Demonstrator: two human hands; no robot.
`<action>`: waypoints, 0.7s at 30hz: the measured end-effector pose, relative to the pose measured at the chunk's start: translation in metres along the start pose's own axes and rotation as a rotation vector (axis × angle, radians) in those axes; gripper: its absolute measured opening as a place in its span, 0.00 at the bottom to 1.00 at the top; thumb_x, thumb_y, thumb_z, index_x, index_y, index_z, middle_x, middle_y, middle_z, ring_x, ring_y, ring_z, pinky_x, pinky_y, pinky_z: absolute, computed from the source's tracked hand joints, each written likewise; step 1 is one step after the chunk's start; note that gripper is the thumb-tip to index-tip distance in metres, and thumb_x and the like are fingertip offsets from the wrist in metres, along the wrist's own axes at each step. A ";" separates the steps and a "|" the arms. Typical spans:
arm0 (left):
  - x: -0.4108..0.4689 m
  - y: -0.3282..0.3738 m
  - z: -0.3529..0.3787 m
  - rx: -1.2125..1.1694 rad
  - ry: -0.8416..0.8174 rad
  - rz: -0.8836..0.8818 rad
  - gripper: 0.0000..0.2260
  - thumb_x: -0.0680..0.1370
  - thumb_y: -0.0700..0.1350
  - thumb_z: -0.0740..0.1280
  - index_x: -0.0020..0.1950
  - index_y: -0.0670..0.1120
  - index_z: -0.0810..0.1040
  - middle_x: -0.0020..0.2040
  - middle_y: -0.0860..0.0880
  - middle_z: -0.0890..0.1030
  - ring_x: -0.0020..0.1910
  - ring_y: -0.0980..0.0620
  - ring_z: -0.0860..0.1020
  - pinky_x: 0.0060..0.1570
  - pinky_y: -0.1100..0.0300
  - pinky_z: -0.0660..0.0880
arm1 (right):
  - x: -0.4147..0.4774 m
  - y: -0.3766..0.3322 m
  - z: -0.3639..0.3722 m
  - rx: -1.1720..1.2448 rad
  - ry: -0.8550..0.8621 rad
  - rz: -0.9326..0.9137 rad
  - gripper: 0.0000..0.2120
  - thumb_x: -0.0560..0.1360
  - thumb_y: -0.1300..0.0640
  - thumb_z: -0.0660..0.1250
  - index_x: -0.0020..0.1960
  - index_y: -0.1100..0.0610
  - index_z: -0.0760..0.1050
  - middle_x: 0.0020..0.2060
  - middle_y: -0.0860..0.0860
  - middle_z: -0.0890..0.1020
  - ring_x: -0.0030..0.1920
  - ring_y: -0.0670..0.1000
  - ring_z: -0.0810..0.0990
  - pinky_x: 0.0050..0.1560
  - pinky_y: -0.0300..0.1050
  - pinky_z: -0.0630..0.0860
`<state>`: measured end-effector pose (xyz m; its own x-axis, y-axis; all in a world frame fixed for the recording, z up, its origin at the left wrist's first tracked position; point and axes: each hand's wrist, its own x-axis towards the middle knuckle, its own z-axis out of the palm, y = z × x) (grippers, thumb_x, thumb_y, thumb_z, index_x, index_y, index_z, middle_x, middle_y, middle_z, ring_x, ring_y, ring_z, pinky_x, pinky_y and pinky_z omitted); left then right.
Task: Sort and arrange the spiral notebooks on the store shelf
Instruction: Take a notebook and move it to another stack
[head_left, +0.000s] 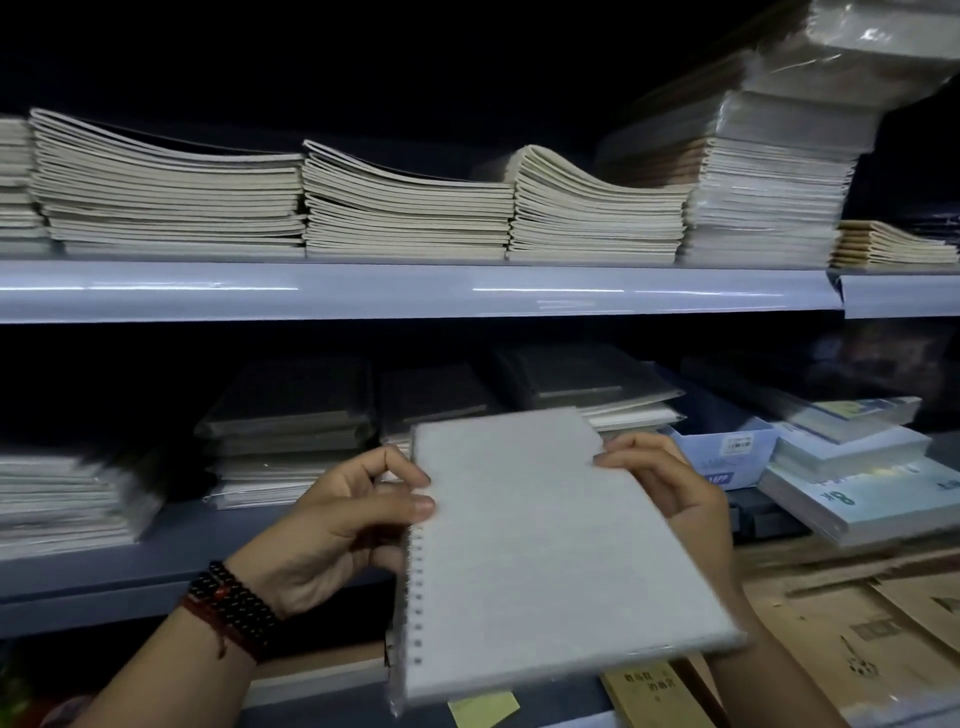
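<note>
**One notebook in hand, lower shelf only partly tidy**

On the upper shelf (415, 291) the pale stacks (166, 197) sit side by side, though their top covers bow. Below, on the lower shelf (156, 571), a wrapped stack (67, 499) at the left lies unevenly, and the dark stacks (291, 431) beside it look roughly squared.

The left hand (337, 525) pinches the coil edge of the spiral notebook (550, 551) between thumb and fingers. The notebook is in the air in front of the lower shelf, tilted and touching no stack. The right hand (670, 488) grips its right edge, fingers curled behind and thumb on the cover.

Sorting looks about midway, and this notebook has no place yet. Bare shelf shows in front of the dark stacks. To the right, a blue box (727, 452) and slanted packs (857, 467) crowd the shelf edge, leaving little room.
</note>
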<state>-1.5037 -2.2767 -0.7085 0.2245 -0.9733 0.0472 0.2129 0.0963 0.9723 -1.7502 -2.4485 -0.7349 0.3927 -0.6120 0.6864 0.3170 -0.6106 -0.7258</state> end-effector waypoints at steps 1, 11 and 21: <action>0.001 0.000 0.002 -0.015 0.018 0.027 0.15 0.64 0.38 0.81 0.45 0.44 0.79 0.42 0.40 0.81 0.32 0.49 0.80 0.26 0.60 0.79 | 0.000 -0.001 0.002 0.007 0.015 0.024 0.19 0.61 0.77 0.76 0.51 0.66 0.82 0.56 0.62 0.76 0.57 0.54 0.80 0.54 0.38 0.77; 0.016 -0.010 0.010 -0.170 0.273 0.192 0.23 0.70 0.33 0.72 0.64 0.42 0.73 0.53 0.35 0.84 0.40 0.45 0.84 0.34 0.52 0.83 | -0.003 -0.016 0.029 0.245 0.173 0.654 0.09 0.80 0.54 0.66 0.46 0.55 0.82 0.29 0.50 0.83 0.27 0.47 0.81 0.26 0.37 0.75; 0.023 -0.020 0.001 -0.170 0.292 0.091 0.20 0.78 0.40 0.69 0.70 0.44 0.75 0.59 0.42 0.84 0.56 0.44 0.84 0.58 0.46 0.78 | -0.005 -0.016 0.042 0.303 0.008 0.617 0.15 0.78 0.64 0.68 0.64 0.54 0.77 0.55 0.57 0.85 0.54 0.61 0.85 0.56 0.60 0.80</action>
<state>-1.5035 -2.3015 -0.7269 0.5073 -0.8608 0.0408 0.3294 0.2374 0.9138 -1.7210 -2.4150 -0.7284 0.5728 -0.8071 0.1430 0.2656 0.0177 -0.9639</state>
